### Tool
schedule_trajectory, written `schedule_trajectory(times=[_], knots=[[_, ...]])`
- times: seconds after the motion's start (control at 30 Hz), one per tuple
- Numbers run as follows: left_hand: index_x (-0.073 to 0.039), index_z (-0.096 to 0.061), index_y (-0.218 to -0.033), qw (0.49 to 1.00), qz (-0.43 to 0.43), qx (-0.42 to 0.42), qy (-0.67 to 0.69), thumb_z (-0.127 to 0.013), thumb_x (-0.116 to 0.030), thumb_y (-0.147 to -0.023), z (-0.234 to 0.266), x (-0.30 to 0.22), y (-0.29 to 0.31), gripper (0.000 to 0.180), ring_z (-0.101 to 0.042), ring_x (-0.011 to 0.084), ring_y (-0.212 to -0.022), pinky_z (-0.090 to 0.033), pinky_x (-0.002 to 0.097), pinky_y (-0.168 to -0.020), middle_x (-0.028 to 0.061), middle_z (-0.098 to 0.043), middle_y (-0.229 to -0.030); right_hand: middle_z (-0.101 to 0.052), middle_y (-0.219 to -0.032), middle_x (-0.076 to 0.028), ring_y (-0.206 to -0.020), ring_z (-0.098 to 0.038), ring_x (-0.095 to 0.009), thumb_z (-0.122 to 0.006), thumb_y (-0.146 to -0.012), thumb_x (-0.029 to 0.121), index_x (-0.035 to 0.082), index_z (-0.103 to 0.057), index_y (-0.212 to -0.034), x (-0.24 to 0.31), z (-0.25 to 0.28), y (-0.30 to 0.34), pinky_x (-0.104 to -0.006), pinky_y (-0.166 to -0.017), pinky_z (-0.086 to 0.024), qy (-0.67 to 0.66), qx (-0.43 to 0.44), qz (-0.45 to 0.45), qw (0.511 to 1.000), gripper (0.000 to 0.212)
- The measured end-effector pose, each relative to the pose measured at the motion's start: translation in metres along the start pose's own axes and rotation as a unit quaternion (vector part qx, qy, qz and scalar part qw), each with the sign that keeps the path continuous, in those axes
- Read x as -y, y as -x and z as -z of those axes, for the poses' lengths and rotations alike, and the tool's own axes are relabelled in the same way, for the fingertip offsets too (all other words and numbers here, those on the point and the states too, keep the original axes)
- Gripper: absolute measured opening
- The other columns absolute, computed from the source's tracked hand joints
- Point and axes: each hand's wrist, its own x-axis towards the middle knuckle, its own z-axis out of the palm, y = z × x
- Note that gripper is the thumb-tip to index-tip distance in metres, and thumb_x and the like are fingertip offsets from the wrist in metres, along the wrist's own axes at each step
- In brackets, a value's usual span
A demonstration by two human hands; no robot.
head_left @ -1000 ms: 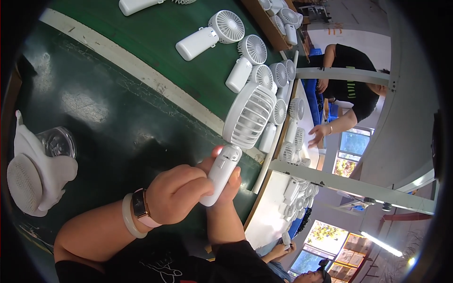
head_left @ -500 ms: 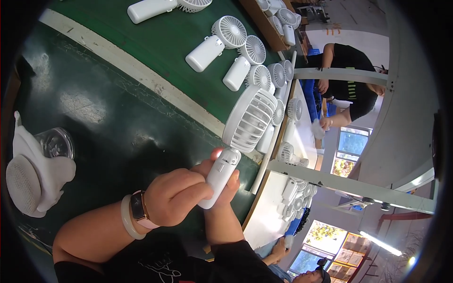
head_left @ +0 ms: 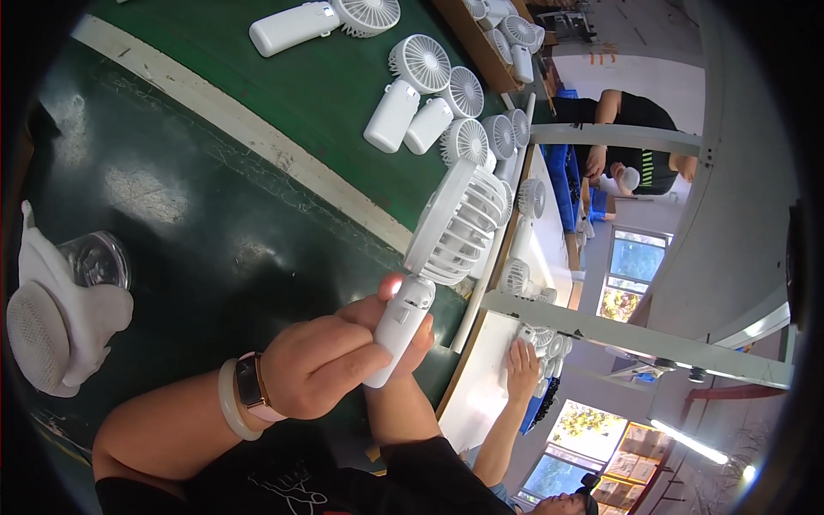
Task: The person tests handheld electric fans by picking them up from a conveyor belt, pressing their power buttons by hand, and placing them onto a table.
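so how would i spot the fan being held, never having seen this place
Follow the pale strip across the green tabletop, down to the right. There the left hand, wearing a watch, and the right hand hold a white fan by its handle. Unlike the loose fans lying beyond the strip, this one is held up, its cage turned side-on.

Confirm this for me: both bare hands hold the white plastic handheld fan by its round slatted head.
Wrong on one point: the head view shows both bare hands holding the white plastic handheld fan by its smooth white oblong handle, not by its round slatted head.
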Motion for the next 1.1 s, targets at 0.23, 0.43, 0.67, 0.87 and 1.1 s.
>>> schedule_trajectory(times=[0.23, 0.43, 0.67, 0.87, 1.1], knots=[[-0.004, -0.048, -0.074, 0.982, 0.179, 0.015, 0.067, -0.052, 0.000, -0.077, 0.003, 0.009, -0.010, 0.006, -0.052, 0.0287, -0.075, -0.044, 0.0348, -0.067, 0.0148, -0.052, -0.085, -0.044, -0.052, -0.005, -0.036, -0.036, -0.015, -0.034, -0.089, 0.052, 0.004, -0.040, -0.111, 0.011, 0.005, -0.012, -0.0270, -0.036, -0.029, -0.158, 0.094, -0.051, 0.982, 0.054], [-0.001, -0.037, -0.126, 0.767, 0.377, 0.199, 0.480, -0.064, -0.029, -0.080, 0.010, 0.021, -0.016, 0.060, -0.044, 0.0192, -0.116, -0.033, 0.0349, -0.099, 0.0129, -0.047, -0.125, -0.039, -0.041, -0.006, -0.024, -0.033, -0.018, -0.027, -0.089, 0.057, -0.002, -0.043, -0.110, -0.001, 0.008, 0.007, -0.0271, -0.024, -0.029, -0.148, 0.108, -0.234, 0.955, 0.065], [-0.002, -0.034, -0.122, 0.826, 0.453, -0.035, 0.334, -0.052, 0.001, -0.082, 0.003, 0.018, -0.005, 0.044, -0.054, 0.0161, -0.096, -0.044, 0.0304, -0.086, 0.0096, -0.053, -0.107, -0.055, -0.065, 0.000, -0.061, -0.050, -0.007, -0.059, -0.084, 0.015, 0.003, -0.057, -0.091, 0.054, 0.008, -0.037, -0.0220, -0.054, -0.041, 0.630, 0.084, -0.076, 0.768, 0.014], [-0.002, -0.031, -0.124, 0.782, 0.469, -0.094, 0.400, -0.043, -0.001, -0.087, 0.010, 0.022, -0.021, 0.040, -0.056, 0.0239, -0.098, -0.045, 0.0360, -0.086, 0.0140, -0.050, -0.112, -0.056, -0.093, -0.018, -0.076, -0.060, -0.029, -0.057, -0.083, 0.027, 0.003, -0.049, -0.110, 0.071, 0.003, -0.139, -0.0376, -0.065, -0.049, 0.786, -0.152, 0.162, 0.577, 0.036], [-0.002, -0.029, -0.127, 0.792, 0.448, -0.088, 0.405, -0.045, -0.001, -0.087, 0.013, 0.017, -0.020, 0.043, -0.056, 0.0228, -0.098, -0.046, 0.0364, -0.087, 0.0147, -0.050, -0.113, -0.044, -0.112, -0.026, -0.083, -0.059, -0.039, -0.061, -0.078, 0.026, -0.004, -0.042, -0.113, 0.048, -0.025, -0.196, -0.0406, -0.072, -0.050, 0.790, -0.249, 0.061, 0.557, 0.049]])
